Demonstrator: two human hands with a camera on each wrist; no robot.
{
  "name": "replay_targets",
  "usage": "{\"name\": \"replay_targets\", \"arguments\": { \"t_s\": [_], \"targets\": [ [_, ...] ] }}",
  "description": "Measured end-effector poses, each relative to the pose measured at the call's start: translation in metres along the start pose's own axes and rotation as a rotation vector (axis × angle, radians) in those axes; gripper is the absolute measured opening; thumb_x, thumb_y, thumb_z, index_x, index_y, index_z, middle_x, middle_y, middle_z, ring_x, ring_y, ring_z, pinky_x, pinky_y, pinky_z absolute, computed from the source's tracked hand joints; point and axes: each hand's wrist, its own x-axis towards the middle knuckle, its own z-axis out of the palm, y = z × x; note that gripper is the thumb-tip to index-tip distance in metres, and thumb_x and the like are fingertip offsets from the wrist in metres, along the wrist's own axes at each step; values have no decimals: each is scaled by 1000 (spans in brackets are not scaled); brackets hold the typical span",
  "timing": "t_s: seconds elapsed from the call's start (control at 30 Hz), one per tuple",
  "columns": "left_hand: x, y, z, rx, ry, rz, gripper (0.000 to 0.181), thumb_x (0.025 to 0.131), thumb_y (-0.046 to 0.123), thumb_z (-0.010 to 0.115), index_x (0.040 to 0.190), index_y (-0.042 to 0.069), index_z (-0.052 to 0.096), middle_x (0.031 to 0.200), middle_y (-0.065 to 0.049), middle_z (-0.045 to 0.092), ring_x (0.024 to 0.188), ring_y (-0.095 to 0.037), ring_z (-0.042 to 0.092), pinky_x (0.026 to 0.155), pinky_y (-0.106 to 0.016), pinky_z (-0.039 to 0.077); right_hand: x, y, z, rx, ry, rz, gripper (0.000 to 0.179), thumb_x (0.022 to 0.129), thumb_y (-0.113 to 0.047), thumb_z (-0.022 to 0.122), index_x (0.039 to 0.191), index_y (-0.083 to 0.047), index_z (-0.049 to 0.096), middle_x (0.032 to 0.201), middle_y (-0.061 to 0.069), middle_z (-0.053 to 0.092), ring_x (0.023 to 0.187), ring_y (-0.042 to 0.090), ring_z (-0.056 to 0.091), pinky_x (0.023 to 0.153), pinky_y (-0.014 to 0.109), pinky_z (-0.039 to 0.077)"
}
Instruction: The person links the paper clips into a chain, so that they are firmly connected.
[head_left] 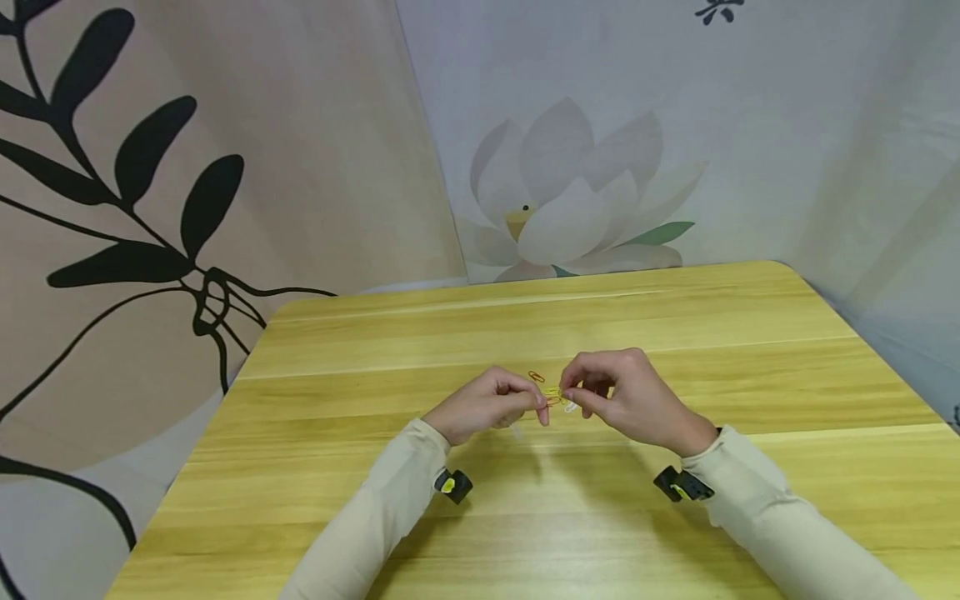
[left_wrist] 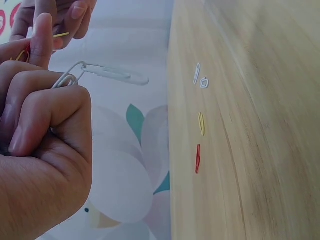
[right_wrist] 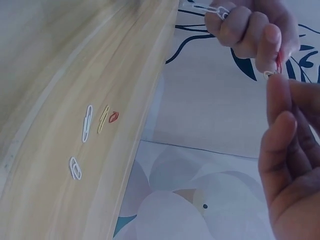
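Note:
My left hand [head_left: 498, 404] pinches a red paper clip [right_wrist: 279, 60] between thumb and forefinger. From its curled fingers dangle linked white paper clips [left_wrist: 117, 74]; part of them is hidden in the hand. Close by on the right, my right hand [head_left: 630, 396] pinches a yellow paper clip [left_wrist: 61, 35] at its fingertips. The yellow clip meets the red one between the two hands; whether they are hooked together I cannot tell. Both hands are held above the table, fingertips almost touching.
On the wooden table [head_left: 337, 500] below lie loose clips: a red clip [right_wrist: 114, 117], a yellow clip [right_wrist: 103, 119], a long white clip [right_wrist: 87, 123] and a rounded white clip [right_wrist: 75, 168]. A patterned cloth [head_left: 322, 150] hangs behind the far edge.

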Motion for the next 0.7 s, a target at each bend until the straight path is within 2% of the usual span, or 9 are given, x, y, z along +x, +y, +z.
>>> {"name": "replay_targets", "arguments": {
  "t_s": [0.1,0.3,0.5,0.7],
  "targets": [
    [0,0,0,-17,-10,4,30,104,11,48,92,-8,68,75,7,65,48,-10,24,50,-23,26,0,1,1,-18,-1,-12,12,90,1,71,91,-11,72,70,-7,66,54,-1,55,49,23,49],
    [-1,0,-1,-59,-31,12,30,103,11,46,91,-7,66,59,5,50,51,-10,32,54,-25,31,-1,3,4,-44,7,-44,13,89,1,72,91,-12,72,71,-8,67,54,-1,53,49,22,48],
    [-1,-1,-2,-70,-15,0,30,104,13,48,92,-8,66,63,2,52,57,-11,41,54,-24,34,-1,5,7,-74,11,-72,16,88,1,72,90,-14,70,72,-9,65,54,-4,49,49,20,46],
    [0,-2,-2,-60,9,-1,30,105,15,49,94,-9,66,70,2,56,62,-11,47,57,-23,41,-1,6,9,-116,-11,-91,20,90,0,70,89,-19,66,68,-10,57,55,-4,41,49,19,41]
  ]
}}
